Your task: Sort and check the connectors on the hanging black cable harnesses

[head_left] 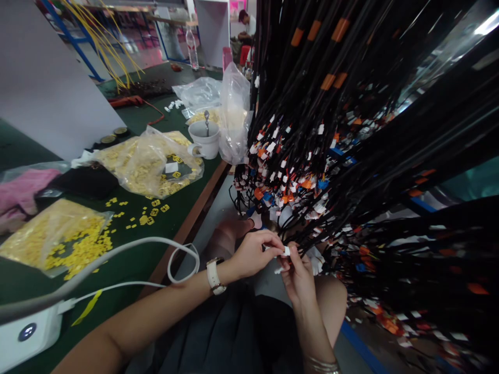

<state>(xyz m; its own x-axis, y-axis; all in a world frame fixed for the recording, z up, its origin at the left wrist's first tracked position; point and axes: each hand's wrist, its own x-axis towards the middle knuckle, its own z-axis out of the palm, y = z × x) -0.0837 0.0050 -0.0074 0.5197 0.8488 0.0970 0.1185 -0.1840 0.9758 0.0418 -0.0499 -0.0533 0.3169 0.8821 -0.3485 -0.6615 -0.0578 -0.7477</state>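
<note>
My left hand (253, 255), with a white watch on its wrist, pinches at a small white connector (286, 251). On the connector's other side, my right hand (301, 278) grips it between thumb and fingers, so both hands meet at the same piece. Another small white piece (279, 270) shows just below my left fingertips. Thin black cables run up from the hands toward a large hanging bundle of black wire harnesses (312, 119), whose ends carry white, orange and blue connectors. Exactly what my inner fingers touch is hidden.
To the left, a green table (136, 259) bears a bag of yellow parts (144, 161), a second bag (58, 234), loose yellow pieces (146, 219) and a white mug (205, 139) with a spoon. A white power strip (33, 332) lies near its front. Another person (247, 26) sits far behind.
</note>
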